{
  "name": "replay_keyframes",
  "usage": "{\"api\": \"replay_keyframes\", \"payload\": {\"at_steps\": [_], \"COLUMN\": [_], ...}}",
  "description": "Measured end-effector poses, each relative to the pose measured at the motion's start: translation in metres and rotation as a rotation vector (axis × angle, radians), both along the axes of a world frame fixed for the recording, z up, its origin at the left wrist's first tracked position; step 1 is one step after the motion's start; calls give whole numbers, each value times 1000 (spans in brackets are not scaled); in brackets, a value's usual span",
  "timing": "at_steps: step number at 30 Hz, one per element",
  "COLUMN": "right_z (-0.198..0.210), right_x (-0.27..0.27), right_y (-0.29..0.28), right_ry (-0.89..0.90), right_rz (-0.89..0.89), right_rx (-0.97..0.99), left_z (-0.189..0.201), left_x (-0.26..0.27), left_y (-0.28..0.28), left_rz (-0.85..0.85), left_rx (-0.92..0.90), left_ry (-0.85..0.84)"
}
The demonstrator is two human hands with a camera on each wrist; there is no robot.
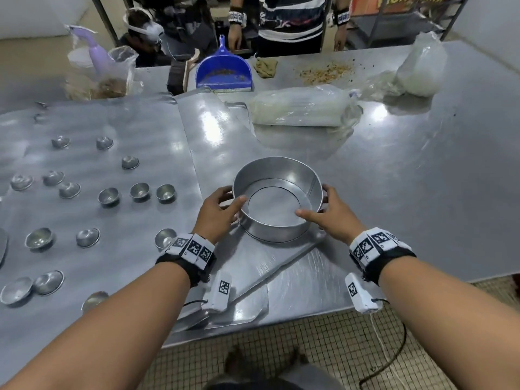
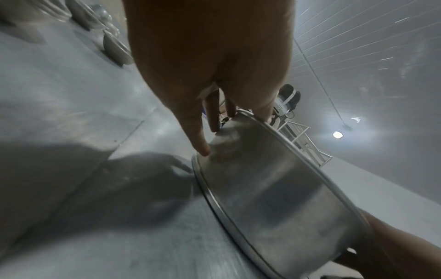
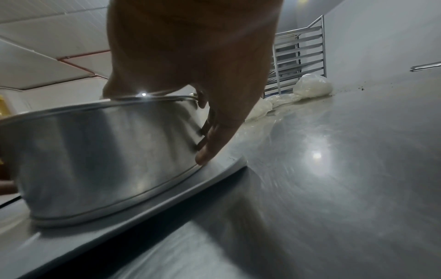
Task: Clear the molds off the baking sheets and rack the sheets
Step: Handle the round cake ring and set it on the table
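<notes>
A round metal cake mold (image 1: 277, 202) stands on a baking sheet (image 1: 213, 153) in the middle of the steel table. My left hand (image 1: 225, 205) grips its left wall, thumb over the rim and fingers outside. My right hand (image 1: 323, 209) grips the right wall the same way. The left wrist view shows the mold (image 2: 274, 192) with my fingers (image 2: 200, 143) on its side. In the right wrist view my fingers (image 3: 210, 145) press the mold wall (image 3: 100, 151) just above the sheet's edge (image 3: 167, 203). Several small metal cup molds (image 1: 108, 197) lie scattered on another sheet (image 1: 84, 220) at the left.
Bags of white plastic-wrapped goods (image 1: 301, 108) lie behind the mold, another bag (image 1: 422, 68) at the far right. A blue dustpan (image 1: 223, 70) and crumbs (image 1: 323, 71) sit at the table's back edge, where people stand. A metal rack (image 3: 298, 54) stands beyond the table.
</notes>
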State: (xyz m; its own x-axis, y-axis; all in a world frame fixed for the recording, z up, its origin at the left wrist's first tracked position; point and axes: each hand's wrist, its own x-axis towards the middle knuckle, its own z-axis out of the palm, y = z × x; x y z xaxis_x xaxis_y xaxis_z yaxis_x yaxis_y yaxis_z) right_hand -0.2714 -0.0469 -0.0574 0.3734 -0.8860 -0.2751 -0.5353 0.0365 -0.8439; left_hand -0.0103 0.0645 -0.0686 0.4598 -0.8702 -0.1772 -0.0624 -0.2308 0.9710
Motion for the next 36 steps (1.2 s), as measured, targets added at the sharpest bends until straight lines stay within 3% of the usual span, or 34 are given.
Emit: {"api": "replay_keyframes", "payload": {"at_steps": [7,15,18,22,29,36], "right_z": [1,-5,0,20,62,71], "right_x": [2,-4,-5,4,81,215], "right_y": [-38,-34,-40,-50,-24,53], "right_ry": [48,10,123,279,247,164], "right_rz": [9,85,143,195,316,512], "right_rx": [15,19,-66,-342,-532,-536], "left_z": [1,11,8,13,44,59], "left_x": [-20,-25,-26,-21,24,116], "left_y": [8,5,6,11,41,137], "left_rz": [-42,25,66,135,309,511], "left_rx": [2,-19,13,40,35,45], "left_ry": [45,31,-21,-170,-261,-279]}}
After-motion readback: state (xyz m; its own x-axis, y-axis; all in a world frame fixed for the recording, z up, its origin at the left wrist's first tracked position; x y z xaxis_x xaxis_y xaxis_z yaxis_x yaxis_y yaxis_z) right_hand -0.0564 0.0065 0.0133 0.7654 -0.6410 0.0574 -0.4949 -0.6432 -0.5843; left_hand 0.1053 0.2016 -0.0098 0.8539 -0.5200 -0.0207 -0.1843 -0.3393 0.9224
